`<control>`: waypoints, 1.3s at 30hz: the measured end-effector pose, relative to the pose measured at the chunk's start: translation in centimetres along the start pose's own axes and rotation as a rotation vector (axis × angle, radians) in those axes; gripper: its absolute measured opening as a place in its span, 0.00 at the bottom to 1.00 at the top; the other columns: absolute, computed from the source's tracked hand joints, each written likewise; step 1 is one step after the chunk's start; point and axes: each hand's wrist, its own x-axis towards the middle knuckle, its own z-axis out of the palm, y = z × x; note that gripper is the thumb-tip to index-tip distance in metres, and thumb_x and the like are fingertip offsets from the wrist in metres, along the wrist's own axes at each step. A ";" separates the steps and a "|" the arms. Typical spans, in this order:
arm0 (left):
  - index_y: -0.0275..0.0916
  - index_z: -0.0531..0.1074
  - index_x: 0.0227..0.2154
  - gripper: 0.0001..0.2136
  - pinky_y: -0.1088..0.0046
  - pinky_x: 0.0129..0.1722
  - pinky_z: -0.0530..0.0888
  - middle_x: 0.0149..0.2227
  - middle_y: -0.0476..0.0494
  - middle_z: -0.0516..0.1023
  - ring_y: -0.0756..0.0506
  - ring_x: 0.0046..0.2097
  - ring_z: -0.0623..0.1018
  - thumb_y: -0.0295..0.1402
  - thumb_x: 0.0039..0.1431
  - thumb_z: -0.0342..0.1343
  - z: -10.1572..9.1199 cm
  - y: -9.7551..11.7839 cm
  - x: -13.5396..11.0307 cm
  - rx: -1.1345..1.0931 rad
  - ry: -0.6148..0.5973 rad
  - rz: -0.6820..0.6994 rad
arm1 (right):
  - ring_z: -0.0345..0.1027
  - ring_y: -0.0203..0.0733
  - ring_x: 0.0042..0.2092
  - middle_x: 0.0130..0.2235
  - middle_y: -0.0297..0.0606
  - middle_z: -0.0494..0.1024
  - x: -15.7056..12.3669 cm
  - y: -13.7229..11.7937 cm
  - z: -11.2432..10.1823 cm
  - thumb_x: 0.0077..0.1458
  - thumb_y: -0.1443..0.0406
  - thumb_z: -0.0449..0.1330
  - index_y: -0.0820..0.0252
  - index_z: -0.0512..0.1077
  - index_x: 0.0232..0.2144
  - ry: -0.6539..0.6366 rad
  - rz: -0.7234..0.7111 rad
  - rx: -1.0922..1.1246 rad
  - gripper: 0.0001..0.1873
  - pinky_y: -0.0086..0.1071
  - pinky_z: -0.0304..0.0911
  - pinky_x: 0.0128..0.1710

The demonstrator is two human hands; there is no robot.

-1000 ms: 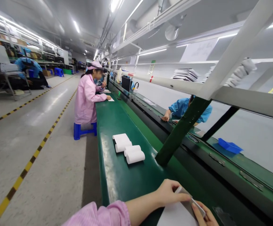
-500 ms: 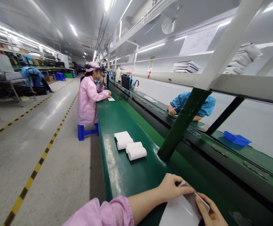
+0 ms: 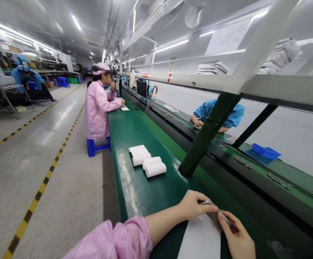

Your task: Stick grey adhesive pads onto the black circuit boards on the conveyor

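Near the bottom right of the head view, my left hand (image 3: 194, 205) pinches the left end of a thin, flat grey panel (image 3: 214, 217) between thumb and fingers. My right hand (image 3: 237, 232) grips the other end of this panel, its thumb on the near side. The panel is tilted and partly covered by my fingers, so its exact kind is not clear. Just below it, a white sheet (image 3: 199, 239) extends to the lower edge of the view; whether it is attached to the panel I cannot tell.
Curled white sheets (image 3: 148, 162) lie on the green bench (image 3: 129, 190). A green-wrapped post (image 3: 208, 136) rises ahead of my hands beside the dark conveyor line (image 3: 178, 135). Across it are a person in blue (image 3: 207, 108) and a blue tray (image 3: 266, 151). A person in pink (image 3: 97, 108) sits further along.
Both hands have shifted slightly up and left with the panel, which now appears more edge-on. More of the white sheet shows flat beneath it. The whole view has moved a little.
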 end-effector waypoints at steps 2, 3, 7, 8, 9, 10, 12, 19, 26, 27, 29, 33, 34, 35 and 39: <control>0.35 0.82 0.32 0.16 0.74 0.38 0.72 0.32 0.42 0.82 0.44 0.37 0.78 0.44 0.48 0.62 0.0 0.0 0.0 -0.016 0.001 0.015 | 0.73 0.50 0.39 0.37 0.43 0.79 0.1 0.3 0.0 0.27 0.44 0.66 0.60 0.75 0.29 0.009 -0.005 -0.016 0.30 0.32 0.71 0.33; 0.34 0.82 0.32 0.16 0.74 0.36 0.71 0.31 0.42 0.82 0.44 0.36 0.77 0.43 0.48 0.62 0.0 0.0 0.1 -0.023 0.009 0.019 | 0.73 0.50 0.39 0.37 0.43 0.79 0.2 0.4 0.0 0.26 0.44 0.66 0.60 0.75 0.29 0.011 -0.006 -0.027 0.30 0.32 0.71 0.32; 0.34 0.82 0.32 0.15 0.76 0.31 0.67 0.27 0.45 0.79 0.48 0.31 0.74 0.41 0.48 0.62 0.0 0.1 0.1 0.005 0.027 -0.020 | 0.72 0.50 0.36 0.34 0.43 0.79 0.1 0.1 -0.1 0.25 0.44 0.66 0.60 0.76 0.27 0.021 -0.001 -0.059 0.29 0.32 0.70 0.31; 0.34 0.82 0.32 0.15 0.76 0.30 0.66 0.25 0.47 0.78 0.49 0.30 0.72 0.41 0.48 0.62 0.0 0.1 0.1 0.025 0.025 -0.036 | 0.72 0.49 0.36 0.33 0.43 0.79 0.0 -0.2 -0.1 0.25 0.45 0.66 0.60 0.76 0.26 0.018 0.005 -0.065 0.29 0.32 0.70 0.30; 0.34 0.81 0.31 0.15 0.76 0.29 0.65 0.24 0.48 0.77 0.49 0.29 0.71 0.42 0.48 0.62 -0.1 0.2 0.1 0.045 0.024 -0.050 | 0.72 0.49 0.35 0.33 0.43 0.79 -0.1 -0.5 -0.1 0.25 0.45 0.66 0.60 0.76 0.26 0.011 0.011 -0.070 0.28 0.32 0.69 0.29; 0.34 0.81 0.31 0.15 0.76 0.28 0.64 0.23 0.49 0.75 0.50 0.28 0.69 0.42 0.48 0.62 -0.1 0.3 0.1 0.061 0.024 -0.062 | 0.72 0.49 0.34 0.32 0.43 0.79 -0.3 -0.7 -0.1 0.26 0.45 0.66 0.60 0.76 0.26 0.002 0.017 -0.073 0.28 0.32 0.69 0.29; 0.33 0.80 0.28 0.14 0.76 0.26 0.61 0.21 0.52 0.70 0.52 0.27 0.65 0.41 0.47 0.63 -0.2 0.4 0.1 0.078 0.032 -0.086 | 0.71 0.48 0.33 0.32 0.42 0.79 -0.5 -1.1 -0.1 0.26 0.46 0.67 0.60 0.76 0.25 -0.015 0.021 -0.070 0.27 0.32 0.69 0.28; 0.32 0.78 0.24 0.12 0.77 0.25 0.58 0.20 0.54 0.64 0.53 0.26 0.61 0.39 0.47 0.63 -0.3 1.0 0.0 0.085 0.037 -0.142 | 0.70 0.46 0.31 0.30 0.41 0.79 -0.4 -0.9 0.0 0.26 0.46 0.66 0.59 0.76 0.24 -0.025 -0.018 -0.088 0.26 0.31 0.68 0.28; 0.32 0.79 0.27 0.14 0.77 0.26 0.59 0.21 0.53 0.67 0.53 0.27 0.64 0.41 0.46 0.63 -0.4 0.7 0.0 0.061 0.031 -0.115 | 0.70 0.46 0.32 0.30 0.41 0.79 -0.2 -0.7 -0.1 0.28 0.44 0.65 0.60 0.75 0.25 -0.048 -0.047 -0.119 0.27 0.32 0.67 0.28; 0.32 0.79 0.27 0.14 0.77 0.26 0.59 0.21 0.53 0.67 0.53 0.26 0.64 0.40 0.46 0.63 -0.3 0.7 0.0 0.057 0.036 -0.118 | 0.70 0.46 0.32 0.30 0.42 0.79 -0.2 -0.7 0.0 0.27 0.44 0.65 0.60 0.76 0.25 -0.045 -0.041 -0.121 0.28 0.33 0.67 0.29; 0.32 0.79 0.26 0.13 0.77 0.26 0.59 0.20 0.53 0.67 0.53 0.26 0.64 0.40 0.46 0.63 -0.3 0.7 0.0 0.051 0.048 -0.129 | 0.70 0.47 0.32 0.31 0.42 0.79 -0.2 -0.7 0.0 0.27 0.45 0.65 0.60 0.76 0.26 -0.030 -0.033 -0.116 0.28 0.33 0.67 0.29; 0.31 0.79 0.26 0.13 0.77 0.26 0.59 0.20 0.52 0.67 0.53 0.27 0.64 0.39 0.47 0.63 -0.3 0.7 0.1 0.051 0.056 -0.129 | 0.70 0.47 0.34 0.32 0.42 0.78 -0.4 -0.7 0.0 0.29 0.46 0.65 0.60 0.76 0.26 -0.022 -0.066 -0.088 0.26 0.34 0.67 0.32; 0.31 0.79 0.26 0.13 0.77 0.26 0.59 0.20 0.52 0.67 0.53 0.27 0.64 0.40 0.47 0.62 -0.3 0.7 0.1 0.056 0.053 -0.126 | 0.69 0.47 0.34 0.33 0.42 0.78 -0.5 -0.7 0.0 0.30 0.46 0.65 0.60 0.76 0.26 -0.028 -0.084 -0.085 0.26 0.34 0.67 0.31; 0.31 0.79 0.27 0.14 0.77 0.26 0.59 0.20 0.52 0.67 0.52 0.27 0.64 0.41 0.47 0.62 -0.3 0.7 0.1 0.067 0.051 -0.121 | 0.69 0.47 0.34 0.33 0.42 0.78 -0.5 -0.6 0.0 0.31 0.46 0.65 0.60 0.76 0.26 -0.033 -0.104 -0.086 0.25 0.34 0.67 0.31; 0.32 0.79 0.26 0.16 0.77 0.26 0.60 0.20 0.52 0.67 0.52 0.27 0.64 0.44 0.47 0.62 -0.4 0.4 0.1 0.112 0.045 -0.113 | 0.69 0.47 0.34 0.34 0.43 0.77 -0.4 -0.1 0.0 0.35 0.46 0.64 0.59 0.76 0.27 -0.028 -0.179 -0.100 0.24 0.33 0.67 0.30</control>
